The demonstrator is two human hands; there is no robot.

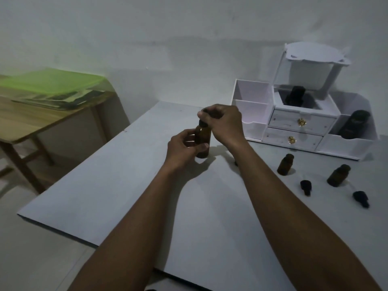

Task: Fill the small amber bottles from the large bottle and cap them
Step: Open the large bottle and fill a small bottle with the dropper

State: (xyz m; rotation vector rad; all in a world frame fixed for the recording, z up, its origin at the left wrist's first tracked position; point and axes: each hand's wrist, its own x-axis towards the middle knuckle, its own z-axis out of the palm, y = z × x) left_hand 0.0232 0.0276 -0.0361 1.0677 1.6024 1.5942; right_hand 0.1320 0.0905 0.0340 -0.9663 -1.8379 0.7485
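**Bottle upright, dropper cap going on from above**

The bottle (202,141) stands on the white board (105,185), its long axis vertical, and my left hand (184,147) is wrapped around its lower body from the left to steady it. Directly over its neck, my right hand (223,122) is closed on the dropper cap (206,113), fingers pinched around it. The cap looks seated at the mouth, so I judge the move ahead is a twist about that vertical axis; the right hand sits on the cap, the left only holds the bottle.

Nearer me on the right lie 2 loose caps (306,186), and just behind them stand 2 open bottles (285,164), apart from each other and well clear of my right forearm. The board's left half is bare, leaving room to set this one aside.

Farther back, the white organizer (294,131) holds 2 dark bottles (354,124); which is the large one I cannot tell.
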